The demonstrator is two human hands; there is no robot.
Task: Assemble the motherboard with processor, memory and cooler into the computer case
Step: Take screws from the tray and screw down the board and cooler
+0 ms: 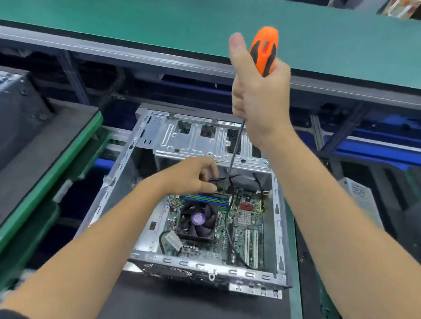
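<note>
An open metal computer case (280, 221) lies on the bench with the green motherboard (244, 232) inside it. A black cooler fan (198, 220) with a purple hub sits on the board, and memory sticks (204, 200) lie just beyond it. My right hand (261, 96) grips the orange and black handle of a long screwdriver (264, 49), held upright; its shaft runs down and its tip meets the board's far edge near the memory. My left hand (191, 177) reaches into the case and pinches black cables (221, 179) beside the shaft.
A white connector on a black cable (173, 241) lies by the cooler. A drive cage (201, 139) fills the case's far end. A green shelf (143, 10) runs across above. Dark trays (18, 162) stand at the left, more equipment at the right.
</note>
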